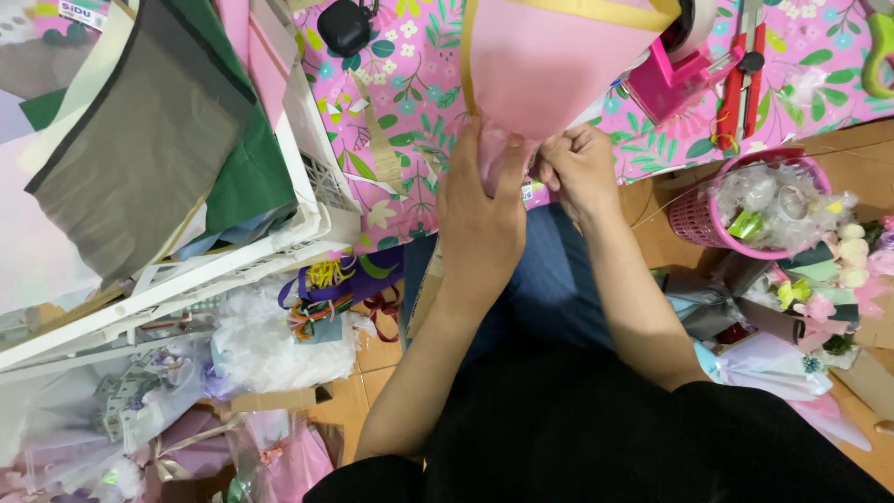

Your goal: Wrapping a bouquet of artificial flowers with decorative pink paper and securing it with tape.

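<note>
Both hands pinching the neck of a pink wrapping-paper cone

Left hand (481, 219) wraps the narrow end of the cone (549, 56), right hand (579, 168) pinches alongside; it flares straight away from them.

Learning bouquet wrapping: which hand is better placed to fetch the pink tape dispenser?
Probably the right hand: it sits nearer the tape dispenser and only pinches the pink wrapping cone, whose gathered neck the left hand is gripping.
</note>
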